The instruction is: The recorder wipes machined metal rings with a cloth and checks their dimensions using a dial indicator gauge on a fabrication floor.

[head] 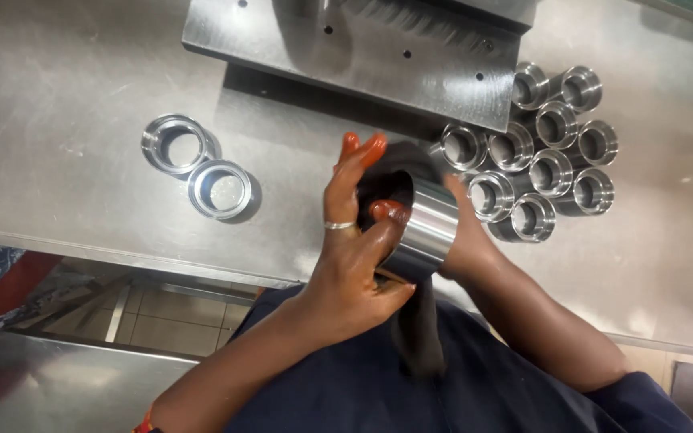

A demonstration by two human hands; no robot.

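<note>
My left hand, with a ring on one finger and orange-tipped nails, grips a shiny steel cylinder with the thumb inside its bore. A dark cloth runs through or over the cylinder and hangs down toward my lap. My right hand is mostly hidden behind the cylinder, pressed against its far side where the cloth lies. Both hands hold the part just above the edge of the steel table.
Several similar steel sleeves stand clustered at the right. At the left of the table lie two wider steel rings. A thick metal plate with holes lies at the back. A lower steel shelf shows below left.
</note>
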